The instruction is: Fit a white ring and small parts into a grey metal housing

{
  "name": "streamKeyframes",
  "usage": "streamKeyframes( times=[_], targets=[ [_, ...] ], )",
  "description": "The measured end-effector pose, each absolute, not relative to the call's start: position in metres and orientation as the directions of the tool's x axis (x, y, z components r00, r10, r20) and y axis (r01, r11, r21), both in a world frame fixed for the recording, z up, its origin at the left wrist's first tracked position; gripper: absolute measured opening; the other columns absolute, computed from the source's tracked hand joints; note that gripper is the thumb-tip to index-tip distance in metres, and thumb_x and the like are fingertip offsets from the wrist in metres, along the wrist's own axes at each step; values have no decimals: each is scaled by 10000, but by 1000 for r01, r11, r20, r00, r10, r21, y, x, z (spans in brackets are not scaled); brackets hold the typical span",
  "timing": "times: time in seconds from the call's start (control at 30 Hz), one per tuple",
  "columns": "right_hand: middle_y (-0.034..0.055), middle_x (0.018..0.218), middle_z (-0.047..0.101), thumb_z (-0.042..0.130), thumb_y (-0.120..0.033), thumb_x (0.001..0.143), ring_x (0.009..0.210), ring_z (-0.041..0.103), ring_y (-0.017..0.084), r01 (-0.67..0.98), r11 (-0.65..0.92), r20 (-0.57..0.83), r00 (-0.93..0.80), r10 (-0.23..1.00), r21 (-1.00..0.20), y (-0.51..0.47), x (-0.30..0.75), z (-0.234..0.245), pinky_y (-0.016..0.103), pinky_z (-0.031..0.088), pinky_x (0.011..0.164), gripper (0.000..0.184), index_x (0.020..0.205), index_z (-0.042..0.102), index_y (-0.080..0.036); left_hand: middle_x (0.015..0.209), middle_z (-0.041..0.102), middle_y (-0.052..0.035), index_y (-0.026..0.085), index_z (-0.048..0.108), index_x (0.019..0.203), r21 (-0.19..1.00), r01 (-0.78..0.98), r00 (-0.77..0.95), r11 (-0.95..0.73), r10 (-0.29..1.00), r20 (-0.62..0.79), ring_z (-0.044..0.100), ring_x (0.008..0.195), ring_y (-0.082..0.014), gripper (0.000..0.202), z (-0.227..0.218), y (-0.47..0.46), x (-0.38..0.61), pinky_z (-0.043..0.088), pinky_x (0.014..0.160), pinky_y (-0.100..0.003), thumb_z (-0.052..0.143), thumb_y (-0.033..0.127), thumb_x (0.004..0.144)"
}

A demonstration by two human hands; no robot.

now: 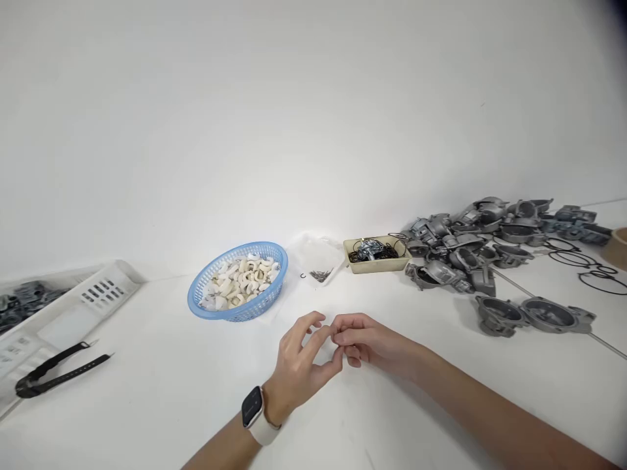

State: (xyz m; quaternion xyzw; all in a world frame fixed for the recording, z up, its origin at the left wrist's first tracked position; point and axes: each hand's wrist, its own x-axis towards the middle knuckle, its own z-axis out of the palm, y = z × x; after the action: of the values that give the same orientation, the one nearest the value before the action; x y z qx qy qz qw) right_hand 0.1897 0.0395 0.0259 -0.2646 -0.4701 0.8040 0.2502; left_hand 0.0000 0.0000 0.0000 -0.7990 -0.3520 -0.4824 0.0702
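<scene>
The left hand [301, 359] and right hand [362, 343] meet fingertip to fingertip low over the white table [147, 405], pinching something too small to make out. The blue basket [238, 289] lies just beyond; bare tabletop surrounds the hands, castings [470, 254] well right.

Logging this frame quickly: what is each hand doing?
Left hand: fingers curled, meeting the right; contents cannot be told.
Right hand: fingers pinched shut; contents cannot be told.
</scene>
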Motion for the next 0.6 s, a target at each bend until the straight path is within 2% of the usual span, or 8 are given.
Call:
streamKeyframes(
  times=[0.6],
  targets=[
    [-51, 620, 481, 789, -317, 792, 559, 402, 66, -156, -426, -184, -735, 653, -891, 40, 189, 25, 229, 373, 573, 184, 838, 702, -162, 1112, 604, -110, 188, 628, 1086, 216, 632, 291, -744, 487, 824, 634, 861, -179, 250, 3, -1, 1, 582, 755, -332, 686, 140, 848]
  ],
)
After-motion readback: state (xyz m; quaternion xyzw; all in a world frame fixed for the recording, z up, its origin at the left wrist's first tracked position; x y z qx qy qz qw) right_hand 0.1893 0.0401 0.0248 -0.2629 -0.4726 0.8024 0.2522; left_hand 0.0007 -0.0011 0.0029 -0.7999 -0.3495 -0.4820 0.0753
